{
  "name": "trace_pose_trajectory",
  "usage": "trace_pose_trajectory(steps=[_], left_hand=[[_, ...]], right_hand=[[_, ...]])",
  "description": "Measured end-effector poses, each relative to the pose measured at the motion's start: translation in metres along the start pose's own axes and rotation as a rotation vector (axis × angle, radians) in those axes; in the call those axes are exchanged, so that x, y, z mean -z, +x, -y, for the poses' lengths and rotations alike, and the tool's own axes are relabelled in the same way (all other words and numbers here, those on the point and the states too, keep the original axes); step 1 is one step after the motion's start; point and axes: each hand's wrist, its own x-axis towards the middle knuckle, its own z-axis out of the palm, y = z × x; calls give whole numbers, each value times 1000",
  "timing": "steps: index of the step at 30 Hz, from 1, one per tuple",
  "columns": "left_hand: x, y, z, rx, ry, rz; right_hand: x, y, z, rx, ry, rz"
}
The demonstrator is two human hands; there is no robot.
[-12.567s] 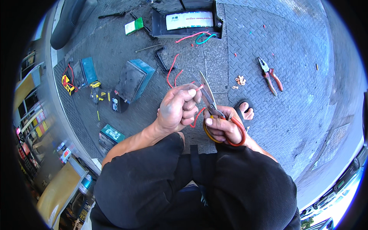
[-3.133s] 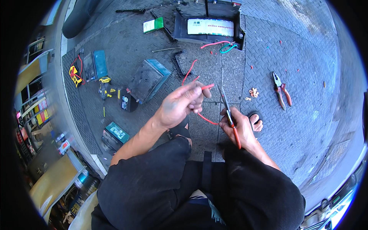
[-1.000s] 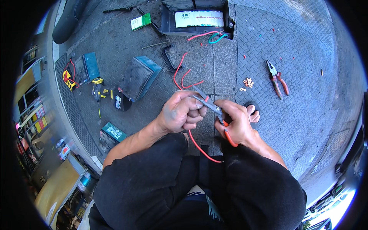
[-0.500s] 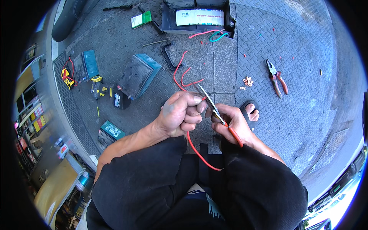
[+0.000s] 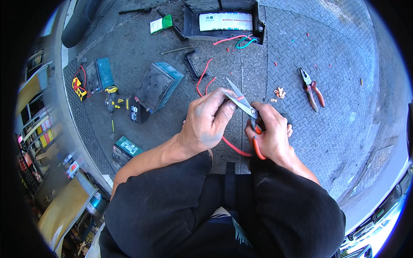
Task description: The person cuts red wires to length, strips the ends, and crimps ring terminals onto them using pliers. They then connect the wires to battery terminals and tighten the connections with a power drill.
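"Thin red plastic-coated wire (image 5: pixel 235 149): where is it now?"

"In the middle of things, held off the floor between the two hands. A short red end lies across the blades of the steel scissors with orange-red handles (image 5: pixel 247 106), and another length trails toward six o'clock, below the left fingers."

"And the hands?"

"The bare left hand (image 5: pixel 204 122) is curled, thumb and forefinger pinching the wire close to the blades, though the fingers hide part of the hold. The bare right hand (image 5: pixel 272 133), at about five o'clock from the blades, is wrapped round the scissor handles. The blades stand apart, tips pointing toward eleven."

"What lies around, reading from the blades?"

"At three, a little heap of copper-coloured ring terminals (image 5: pixel 280 92); farther out that way, metal pliers with red-and-black grips (image 5: pixel 308 83). Just short of twelve, an open black plastic box (image 5: pixel 204 34) with a white label inside."

"The left side?"

"At nine, a big dark block with teal sides (image 5: pixel 159 88), then a yellow-and-black power drill (image 5: pixel 111 91) beyond it. At half past ten, a green-and-white carton (image 5: pixel 161 24). All of it rests on dark, diamond-patterned flooring (image 5: pixel 335 116)."
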Motion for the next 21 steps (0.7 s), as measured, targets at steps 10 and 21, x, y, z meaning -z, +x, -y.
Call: trace_pose_trajectory(steps=[10,21], left_hand=[[-2,4,-3,17,-47,37],[5,0,-3,368,-582,186]], right_hand=[[-1,-2,-4,11,-41,-13],[-1,-4,-11,44,11,36]])
